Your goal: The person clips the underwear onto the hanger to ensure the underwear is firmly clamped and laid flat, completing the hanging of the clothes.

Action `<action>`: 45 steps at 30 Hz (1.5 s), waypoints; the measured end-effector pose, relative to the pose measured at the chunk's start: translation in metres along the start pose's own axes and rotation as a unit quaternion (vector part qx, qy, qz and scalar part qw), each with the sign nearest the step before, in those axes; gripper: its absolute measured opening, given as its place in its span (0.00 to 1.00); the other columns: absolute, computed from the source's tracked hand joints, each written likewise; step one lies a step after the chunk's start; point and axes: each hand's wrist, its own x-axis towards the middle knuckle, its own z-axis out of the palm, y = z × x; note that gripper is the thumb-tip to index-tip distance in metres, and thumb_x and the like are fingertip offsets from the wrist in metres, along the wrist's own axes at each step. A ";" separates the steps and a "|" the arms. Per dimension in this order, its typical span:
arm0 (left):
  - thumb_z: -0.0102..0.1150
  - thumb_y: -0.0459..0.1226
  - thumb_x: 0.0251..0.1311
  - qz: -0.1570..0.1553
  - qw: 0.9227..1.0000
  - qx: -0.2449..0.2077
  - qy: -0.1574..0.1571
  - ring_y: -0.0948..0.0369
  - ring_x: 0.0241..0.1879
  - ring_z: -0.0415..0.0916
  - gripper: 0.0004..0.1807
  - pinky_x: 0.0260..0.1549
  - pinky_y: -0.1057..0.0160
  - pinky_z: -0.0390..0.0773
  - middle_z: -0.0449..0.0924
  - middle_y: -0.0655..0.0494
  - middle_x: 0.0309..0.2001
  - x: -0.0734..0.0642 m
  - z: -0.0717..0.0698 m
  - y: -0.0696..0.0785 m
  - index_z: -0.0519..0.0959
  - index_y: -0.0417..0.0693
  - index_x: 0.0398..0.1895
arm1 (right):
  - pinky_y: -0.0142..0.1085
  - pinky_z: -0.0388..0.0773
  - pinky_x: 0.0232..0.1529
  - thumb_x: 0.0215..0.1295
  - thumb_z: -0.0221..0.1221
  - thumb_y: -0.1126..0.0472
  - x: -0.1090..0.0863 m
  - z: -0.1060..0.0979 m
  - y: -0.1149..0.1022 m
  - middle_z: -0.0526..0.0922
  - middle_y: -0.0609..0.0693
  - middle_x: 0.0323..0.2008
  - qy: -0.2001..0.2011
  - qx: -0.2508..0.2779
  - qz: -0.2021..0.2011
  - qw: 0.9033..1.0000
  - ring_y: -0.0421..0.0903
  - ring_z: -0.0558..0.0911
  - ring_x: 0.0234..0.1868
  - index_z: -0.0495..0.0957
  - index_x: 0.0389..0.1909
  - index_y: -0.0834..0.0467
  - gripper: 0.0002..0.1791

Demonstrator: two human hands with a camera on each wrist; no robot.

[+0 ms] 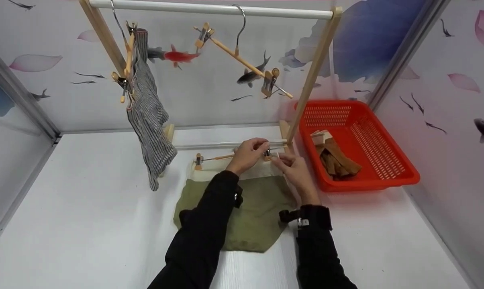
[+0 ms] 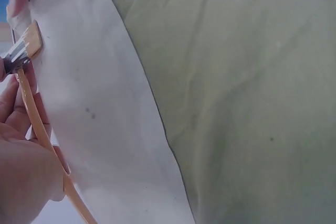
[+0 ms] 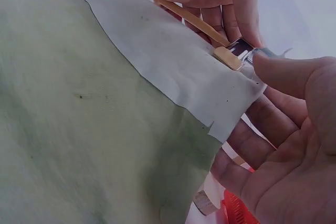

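Observation:
A green cloth piece (image 1: 262, 216) with a white top band (image 3: 157, 56) lies flat on the white table, a wooden clip hanger (image 2: 37, 114) along its upper edge. My left hand (image 1: 248, 154) pinches the hanger's right-end clip (image 3: 229, 57), whose wooden jaw overlaps the band near its corner. With thumb above and fingers underneath, my right hand (image 1: 296, 172) holds that corner of the band beside the clip. The hanger's left-end clip (image 1: 199, 161) sits on the band's other end.
A wooden rack with a white rail (image 1: 209, 8) stands over the far side. From it hang striped trousers (image 1: 147, 108) on one clip hanger and a bare clip hanger (image 1: 242, 60). A red basket (image 1: 370, 184) at right contains brown cloth (image 1: 336, 158).

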 end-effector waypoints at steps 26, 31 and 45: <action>0.54 0.51 0.74 -0.041 0.998 -0.051 0.019 0.61 0.54 0.76 0.22 0.67 0.49 0.58 0.84 0.60 0.50 -0.003 -0.001 0.003 0.82 0.47 0.59 | 0.35 0.79 0.43 0.72 0.63 0.58 0.006 -0.004 0.007 0.88 0.55 0.42 0.019 0.038 0.034 0.999 0.45 0.82 0.40 0.83 0.52 0.67 0.17; 0.57 0.50 0.73 -0.048 0.994 -0.092 0.042 0.61 0.54 0.77 0.20 0.60 0.53 0.68 0.84 0.59 0.49 -0.002 -0.003 0.007 0.83 0.47 0.57 | 0.37 0.81 0.45 0.72 0.63 0.58 0.005 -0.005 0.006 0.88 0.56 0.43 -0.013 0.064 0.025 0.998 0.46 0.83 0.41 0.83 0.54 0.67 0.18; 0.63 0.47 0.70 -0.070 0.987 -0.132 0.063 0.61 0.51 0.78 0.16 0.54 0.58 0.74 0.85 0.59 0.46 -0.001 -0.002 0.008 0.86 0.47 0.52 | 0.45 0.78 0.55 0.74 0.61 0.60 0.003 -0.012 0.006 0.87 0.58 0.46 -0.046 0.071 0.035 0.996 0.51 0.83 0.46 0.81 0.56 0.69 0.18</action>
